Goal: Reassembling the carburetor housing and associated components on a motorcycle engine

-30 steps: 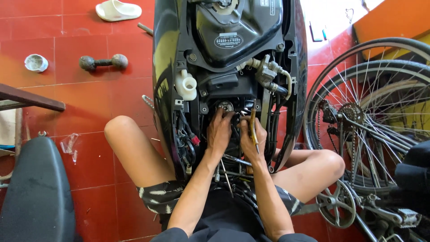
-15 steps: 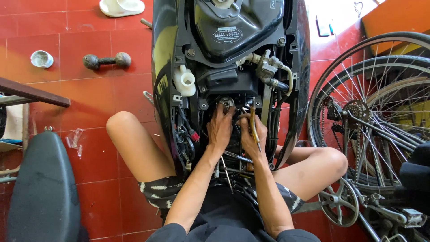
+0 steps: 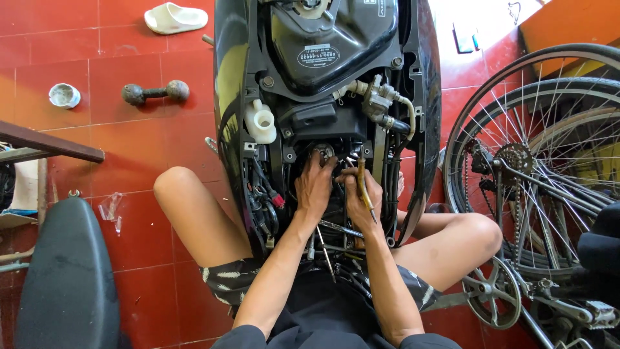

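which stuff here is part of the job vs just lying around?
In hand:
left hand
right hand
screwdriver
scooter body
white reservoir

Lying about:
dumbbell
white sandal
small bowl
bicycle wheels
black seat

Red tiled floor (image 3: 90, 84) carries everything. On it lie a white sandal (image 3: 174, 17), a dark dumbbell (image 3: 155, 93) and a small white cup (image 3: 64, 95), well apart.
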